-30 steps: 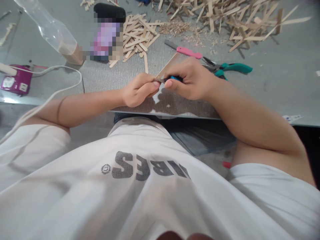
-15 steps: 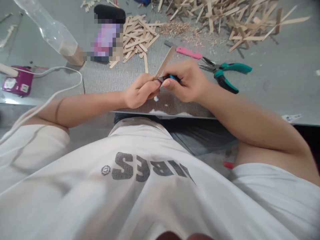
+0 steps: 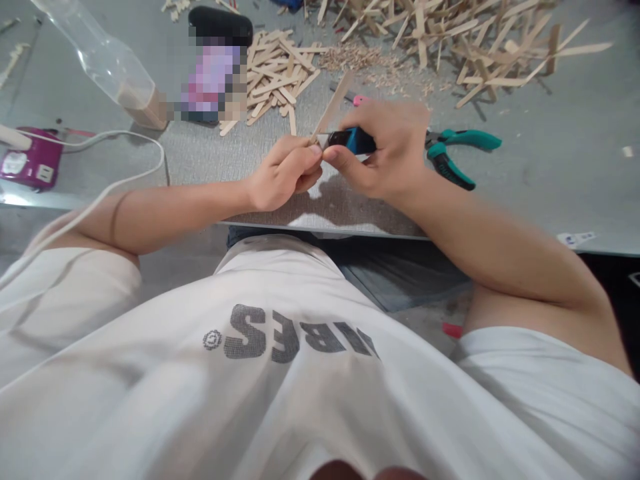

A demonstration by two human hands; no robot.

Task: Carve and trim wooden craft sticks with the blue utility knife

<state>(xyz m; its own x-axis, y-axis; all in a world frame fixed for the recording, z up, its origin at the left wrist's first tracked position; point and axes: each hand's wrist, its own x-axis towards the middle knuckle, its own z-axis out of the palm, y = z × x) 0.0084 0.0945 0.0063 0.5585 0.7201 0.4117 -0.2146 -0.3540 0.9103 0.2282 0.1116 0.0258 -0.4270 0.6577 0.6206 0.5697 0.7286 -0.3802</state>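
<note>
My left hand [image 3: 285, 175] is closed in a pinch on the lower end of a flat wooden craft stick [image 3: 334, 103], which slants up and to the right. Wrapped in my right hand [image 3: 395, 147] is a blue and black cutter knife [image 3: 359, 140], its short blade pointing left at the stick's lower end beside my left thumb. The fingertips of both hands almost meet just above the table's front edge. Exactly where the blade touches the wood is too small to make out. Behind my right hand, a pink-handled tool [image 3: 359, 100] is mostly hidden.
Teal-handled pliers [image 3: 473, 139] lie right of my right hand. Beyond are a heap of craft sticks [image 3: 280, 77], wood shavings [image 3: 357, 59] and a tangle of joined sticks [image 3: 430, 33]. Leftward are a blurred-out phone [image 3: 213, 80], a plastic bottle [image 3: 107, 70], a purple box [image 3: 33, 160] and a white cable [image 3: 159, 150].
My right hand has shifted slightly up and right and turned, showing more of the knife and covering most of the pink-handled tool. The stick stands a little higher.
</note>
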